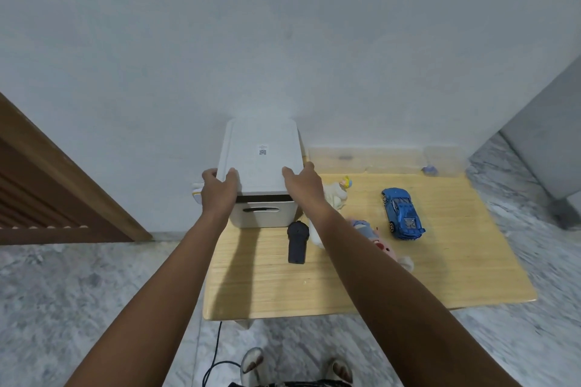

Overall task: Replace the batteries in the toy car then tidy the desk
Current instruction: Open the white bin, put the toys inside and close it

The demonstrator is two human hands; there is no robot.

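Desk (345, 286): a low, pale wooden top was seen set against the wall, its near half bare.
Storage box (262, 214): a white box with a slotted front handle was stood at the desk's back-left corner; a dark gap showed between body and lid.
Lid (261, 157): a white lid bearing a small printed code label was held over the box, tilted up toward the wall.
Left hand (220, 187): it was clamped on the lid's left front corner, thumb on top, fingers wrapped over the side edge.
Right hand (303, 182): it was clamped on the lid's right front corner in the same manner; the hands were kept well apart.
Toy car (402, 214): the blue car was left on its wheels at the desk's right, well apart from the box, untouched.
Plush toys (382, 242): soft toys were lain between box and car, partly hidden by the right forearm.
Remote control (297, 243): a dark handset, as judged, was lain just in front of the box.
Step judged: the lid was being handled, lifting or seating not told apart.
Handling advice: both corners should be moved level and together, so the lid is not jammed or the box dragged.
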